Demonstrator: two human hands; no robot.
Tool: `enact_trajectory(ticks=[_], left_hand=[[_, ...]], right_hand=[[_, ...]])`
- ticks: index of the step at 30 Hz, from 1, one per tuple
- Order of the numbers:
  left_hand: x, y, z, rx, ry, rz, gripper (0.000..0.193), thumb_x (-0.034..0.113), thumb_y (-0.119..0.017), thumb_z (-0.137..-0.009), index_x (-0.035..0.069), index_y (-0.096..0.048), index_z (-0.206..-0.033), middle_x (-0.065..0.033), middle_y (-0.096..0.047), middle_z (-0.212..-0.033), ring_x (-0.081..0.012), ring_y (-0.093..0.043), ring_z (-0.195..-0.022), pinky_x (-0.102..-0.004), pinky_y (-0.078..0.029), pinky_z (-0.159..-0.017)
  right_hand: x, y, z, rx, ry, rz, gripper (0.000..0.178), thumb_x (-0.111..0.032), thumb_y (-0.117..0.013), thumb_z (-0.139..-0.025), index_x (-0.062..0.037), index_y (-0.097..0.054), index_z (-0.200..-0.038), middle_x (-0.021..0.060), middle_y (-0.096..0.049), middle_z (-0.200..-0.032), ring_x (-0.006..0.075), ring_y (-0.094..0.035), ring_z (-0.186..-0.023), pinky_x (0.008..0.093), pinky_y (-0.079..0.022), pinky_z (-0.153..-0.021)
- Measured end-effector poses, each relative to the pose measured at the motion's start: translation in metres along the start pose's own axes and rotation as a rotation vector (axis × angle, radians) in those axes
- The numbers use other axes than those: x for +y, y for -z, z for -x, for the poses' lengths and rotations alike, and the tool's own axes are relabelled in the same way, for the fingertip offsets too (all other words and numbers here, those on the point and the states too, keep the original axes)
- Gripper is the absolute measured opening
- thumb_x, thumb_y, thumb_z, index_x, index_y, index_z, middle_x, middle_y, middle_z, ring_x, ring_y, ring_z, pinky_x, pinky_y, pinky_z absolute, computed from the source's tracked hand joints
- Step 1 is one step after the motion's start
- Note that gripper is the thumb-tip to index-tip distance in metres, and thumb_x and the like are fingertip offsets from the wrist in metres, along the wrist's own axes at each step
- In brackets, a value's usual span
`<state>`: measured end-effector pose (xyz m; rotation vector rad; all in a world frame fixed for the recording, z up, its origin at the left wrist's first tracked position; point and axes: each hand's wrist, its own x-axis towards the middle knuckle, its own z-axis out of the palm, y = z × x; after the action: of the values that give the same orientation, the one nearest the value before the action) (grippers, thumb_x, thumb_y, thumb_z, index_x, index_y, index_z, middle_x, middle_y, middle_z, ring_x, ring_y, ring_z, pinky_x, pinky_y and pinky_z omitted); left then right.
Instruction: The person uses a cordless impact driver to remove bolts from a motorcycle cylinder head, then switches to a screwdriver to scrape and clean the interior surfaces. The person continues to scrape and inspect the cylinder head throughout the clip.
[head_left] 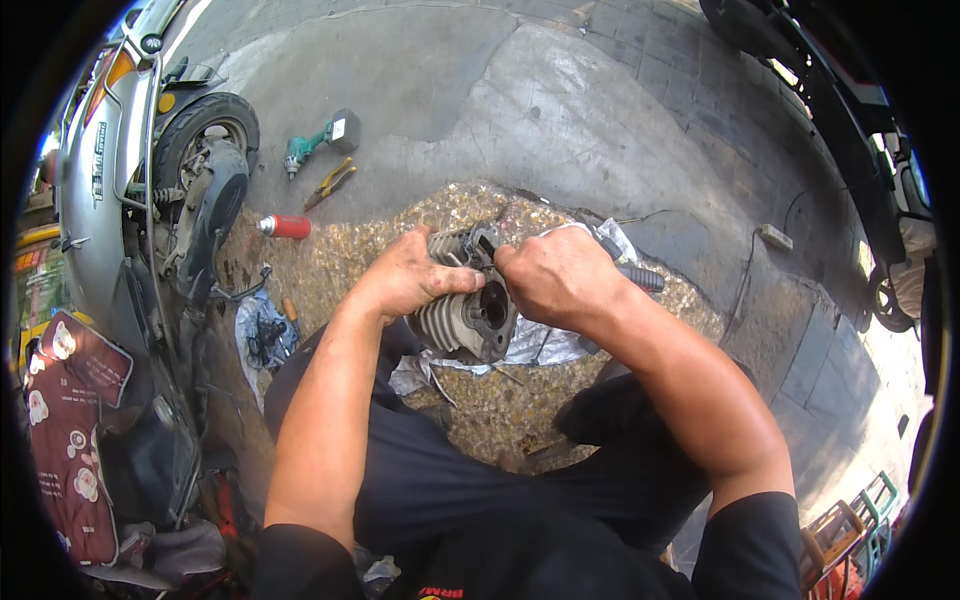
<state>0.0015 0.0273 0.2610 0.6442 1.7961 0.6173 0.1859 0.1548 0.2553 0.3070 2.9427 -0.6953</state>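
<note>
Between my knees is a finned metal engine cylinder head [455,325] with a dark round port on its side. My left hand [425,278] grips it from the upper left, thumb laid across the face above the port. At its right edge is my right hand [560,275], fingers curled into a fist; whatever they hold is hidden. A black ribbed handle [641,278] shows just beyond the right hand. Under the cylinder head lies a crumpled silvery sheet [540,343], with a thin metal rod on it.
On the ground toward the far left are a green cordless drill [322,143], yellow-handled pliers [331,183] and a red spray can [285,227]. A silver scooter [130,170] stands along the left side. A plastic bag of dark parts [265,335] lies beside it. Another vehicle [830,110] stands at far right.
</note>
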Motion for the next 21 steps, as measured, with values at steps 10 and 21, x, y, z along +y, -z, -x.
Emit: enact_trajectory(ticks=[10, 21], left_hand=[[-0.007, 0.007, 0.002, 0.031, 0.075, 0.05, 0.115, 0.029, -0.092, -0.068, -0.023, -0.027, -0.147, -0.0341, -0.056, -0.137, -0.0333, -0.058, -0.127, -0.0364, -0.049, -0.104], [-0.017, -0.003, 0.001, -0.193, 0.13, 0.072, 0.101, 0.024, -0.09, -0.068, -0.018, -0.039, -0.144, -0.0277, -0.061, -0.132, -0.0285, -0.062, -0.12, -0.0342, -0.048, -0.104]], right_hand=[[0.001, 0.002, -0.008, -0.077, 0.06, 0.023, 0.016, -0.015, -0.059, -0.086, -0.0062, -0.07, -0.092, 0.0154, -0.074, -0.08, 0.0325, -0.074, -0.078, 0.0451, -0.058, -0.068], [0.009, 0.017, -0.001, 0.026, -0.067, -0.084, 0.014, -0.012, -0.057, -0.085, -0.0018, -0.067, -0.087, 0.0229, -0.07, -0.076, 0.0403, -0.072, -0.077, 0.051, -0.056, -0.069]])
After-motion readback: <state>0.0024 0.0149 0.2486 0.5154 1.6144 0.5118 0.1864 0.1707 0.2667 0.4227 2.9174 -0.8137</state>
